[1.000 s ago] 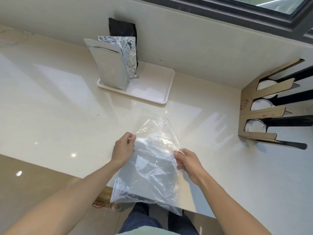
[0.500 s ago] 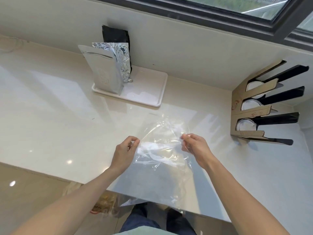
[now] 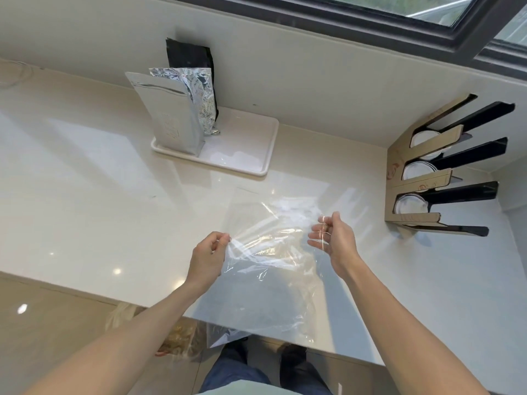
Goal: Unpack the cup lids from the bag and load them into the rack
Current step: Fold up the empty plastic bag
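A clear plastic bag (image 3: pixel 268 269) lies flat over the counter's front edge, and I see no lids inside it. My left hand (image 3: pixel 209 256) pinches its left side near the top. My right hand (image 3: pixel 332 238) is at the bag's right edge with fingers spread and loose film across them; whether it grips is unclear. The wood-and-black rack (image 3: pixel 422 172) stands at the far right with white cup lids (image 3: pixel 410 205) in three slots.
A white tray (image 3: pixel 245 155) at the back holds a grey pouch (image 3: pixel 171 121), a foil bag and a black bag. A crumpled bag (image 3: pixel 176 337) sits on the floor below the counter edge. A window frame runs along the top.
The bag was lifted from hanging off the counter's edge and spread flatter over the counter. My right hand moved up and right and its fingers opened from a pinch.
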